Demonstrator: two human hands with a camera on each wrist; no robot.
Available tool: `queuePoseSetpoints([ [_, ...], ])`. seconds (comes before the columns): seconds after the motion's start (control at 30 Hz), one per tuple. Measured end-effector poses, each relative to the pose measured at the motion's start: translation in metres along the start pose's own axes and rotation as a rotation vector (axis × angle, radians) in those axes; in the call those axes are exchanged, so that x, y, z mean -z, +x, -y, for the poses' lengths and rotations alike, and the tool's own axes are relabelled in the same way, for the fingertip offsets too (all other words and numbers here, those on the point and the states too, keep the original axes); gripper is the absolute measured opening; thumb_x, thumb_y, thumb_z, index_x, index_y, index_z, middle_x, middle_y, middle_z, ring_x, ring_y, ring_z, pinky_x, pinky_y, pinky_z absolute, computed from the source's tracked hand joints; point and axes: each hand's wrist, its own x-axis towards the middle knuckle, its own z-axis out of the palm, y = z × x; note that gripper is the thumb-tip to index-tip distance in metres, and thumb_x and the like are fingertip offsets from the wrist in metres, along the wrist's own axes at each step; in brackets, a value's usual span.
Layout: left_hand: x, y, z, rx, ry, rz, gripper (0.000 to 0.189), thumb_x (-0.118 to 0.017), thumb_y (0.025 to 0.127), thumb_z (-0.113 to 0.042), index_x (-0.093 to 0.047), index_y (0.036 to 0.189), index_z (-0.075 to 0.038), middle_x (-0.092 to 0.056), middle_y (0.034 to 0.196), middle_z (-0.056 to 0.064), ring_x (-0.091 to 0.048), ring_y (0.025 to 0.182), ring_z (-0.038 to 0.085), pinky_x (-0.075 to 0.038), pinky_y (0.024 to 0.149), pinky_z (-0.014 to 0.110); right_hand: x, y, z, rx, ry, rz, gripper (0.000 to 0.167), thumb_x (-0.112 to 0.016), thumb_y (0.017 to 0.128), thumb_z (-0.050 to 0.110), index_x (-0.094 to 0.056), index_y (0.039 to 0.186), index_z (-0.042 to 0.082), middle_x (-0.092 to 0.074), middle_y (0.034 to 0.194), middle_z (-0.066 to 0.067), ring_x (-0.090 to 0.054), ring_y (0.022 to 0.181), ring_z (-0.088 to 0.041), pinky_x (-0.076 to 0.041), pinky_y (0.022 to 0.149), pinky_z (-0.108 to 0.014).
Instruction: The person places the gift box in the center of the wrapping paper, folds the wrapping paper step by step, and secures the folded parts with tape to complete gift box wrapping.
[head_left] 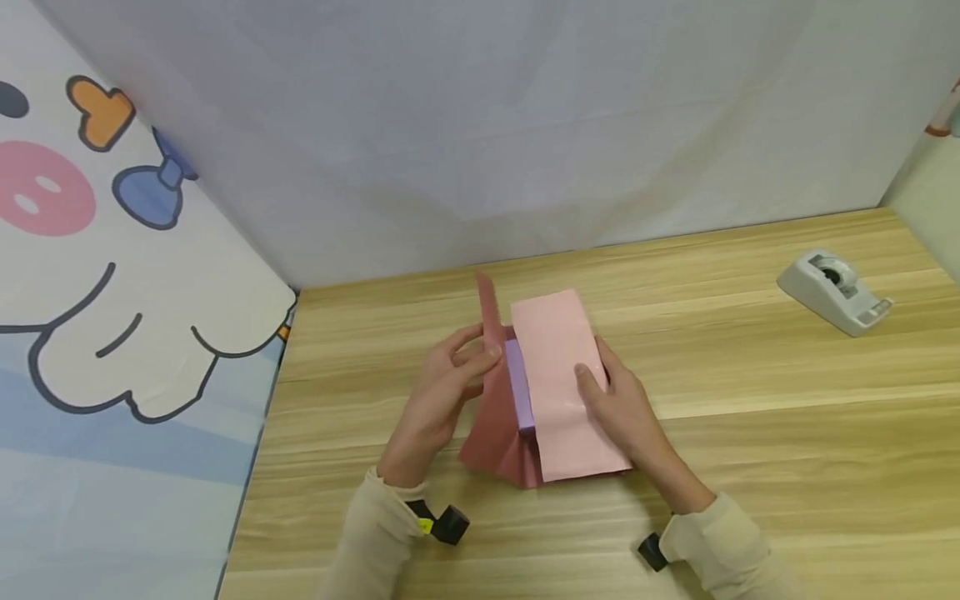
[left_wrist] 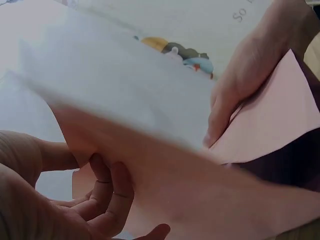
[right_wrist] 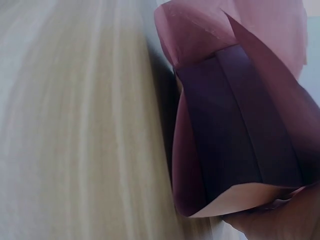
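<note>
A purple box point(head_left: 520, 387) stands on the wooden table, partly wrapped in a sheet of pink paper point(head_left: 558, 417). One side of the paper lies over the box's top, while the left side rises as a loose flap point(left_wrist: 165, 170). My left hand point(head_left: 442, 383) pinches that flap between thumb and fingers. From the right, my right hand point(head_left: 622, 408) grips the wrapped box, thumb on top of the paper and fingers down its far side. In the right wrist view the box's end point(right_wrist: 235, 120) shows dark between the paper's open edges.
A white tape dispenser point(head_left: 836, 292) sits on the table point(head_left: 720, 358) at the back right. Behind the table hangs a pale grey cloth point(head_left: 480, 133). A cartoon-printed panel point(head_left: 150, 350) borders the left side.
</note>
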Motion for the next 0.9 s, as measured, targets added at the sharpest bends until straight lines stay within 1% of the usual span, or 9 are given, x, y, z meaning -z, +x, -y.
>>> queuePoseSetpoints([
  [0.2,-0.008,0.004,0.004,0.009,-0.041,0.011,0.053,-0.065,0.101,-0.012,-0.05,0.152,-0.009,-0.066,0.135,0.021,-0.066,0.097,0.01,-0.055,0.089,0.034,0.0,0.0,0.002,0.006,0.004,0.009,0.07,-0.05,0.108,0.034,-0.022,0.166,0.008,-0.038,0.167,-0.019,-0.059,0.128,-0.034,-0.05,0.108,-0.051],
  [0.3,-0.011,0.004,0.006,-0.006,-0.048,0.012,0.048,-0.063,0.103,-0.015,-0.053,0.15,-0.011,-0.073,0.12,0.011,-0.068,0.095,0.01,-0.056,0.093,0.037,0.0,-0.001,0.002,-0.001,0.012,0.009,0.07,-0.05,0.108,0.034,-0.022,0.166,0.008,-0.037,0.167,-0.019,-0.058,0.13,-0.034,-0.05,0.107,-0.051],
  [0.37,-0.013,0.004,0.007,-0.034,-0.042,0.023,0.043,-0.059,0.106,-0.017,-0.055,0.149,-0.012,-0.076,0.108,0.003,-0.07,0.094,0.01,-0.057,0.097,0.039,0.001,-0.001,0.003,-0.005,0.008,0.009,0.07,-0.051,0.108,0.034,-0.022,0.166,0.008,-0.036,0.168,-0.018,-0.054,0.136,-0.034,-0.047,0.111,-0.052],
  [0.43,-0.014,0.004,0.01,-0.078,-0.012,0.033,0.04,-0.055,0.108,-0.016,-0.056,0.148,-0.012,-0.077,0.102,-0.001,-0.071,0.094,0.01,-0.057,0.099,0.041,0.001,-0.002,0.002,-0.009,0.003,0.008,0.07,-0.051,0.108,0.034,-0.022,0.166,0.008,-0.034,0.169,-0.017,-0.05,0.14,-0.033,-0.044,0.115,-0.051],
  [0.5,-0.016,0.003,0.015,-0.134,0.038,0.037,0.039,-0.052,0.108,-0.009,-0.057,0.147,-0.012,-0.077,0.105,0.005,-0.071,0.097,0.012,-0.058,0.099,0.04,0.001,-0.002,0.002,-0.012,-0.004,0.011,0.07,-0.051,0.108,0.034,-0.023,0.166,0.008,-0.035,0.168,-0.017,-0.051,0.138,-0.032,-0.045,0.113,-0.05],
  [0.6,-0.018,0.003,0.025,-0.233,0.152,0.016,0.044,-0.058,0.102,0.004,-0.06,0.144,-0.009,-0.074,0.116,0.016,-0.07,0.104,0.018,-0.057,0.097,0.036,0.001,-0.002,0.001,-0.018,-0.01,0.016,0.069,-0.052,0.108,0.035,-0.024,0.166,0.01,-0.039,0.166,-0.017,-0.059,0.126,-0.033,-0.052,0.102,-0.046],
  [0.67,-0.021,0.004,0.031,-0.277,0.213,-0.008,0.048,-0.064,0.096,0.01,-0.062,0.141,-0.008,-0.071,0.12,0.019,-0.068,0.108,0.022,-0.056,0.096,0.035,0.002,-0.002,0.001,-0.015,-0.015,0.017,0.069,-0.052,0.108,0.034,-0.025,0.166,0.009,-0.04,0.165,-0.017,-0.06,0.125,-0.033,-0.052,0.101,-0.046],
  [0.8,-0.026,0.003,0.039,-0.317,0.288,-0.042,0.056,-0.072,0.087,0.012,-0.063,0.138,-0.01,-0.068,0.122,0.017,-0.063,0.111,0.029,-0.054,0.097,0.041,0.003,0.0,0.001,-0.012,0.006,0.022,0.067,-0.051,0.109,0.031,-0.024,0.165,0.006,-0.035,0.168,-0.017,-0.047,0.144,-0.031,-0.043,0.115,-0.047],
  [0.9,-0.029,0.004,0.042,-0.32,0.341,-0.051,0.06,-0.075,0.084,0.012,-0.063,0.138,-0.012,-0.068,0.123,0.014,-0.062,0.112,0.027,-0.053,0.101,0.046,0.005,0.001,0.001,-0.03,0.061,0.041,0.067,-0.051,0.11,0.031,-0.023,0.166,0.007,-0.03,0.17,-0.014,-0.04,0.149,-0.027,-0.045,0.113,-0.034],
])
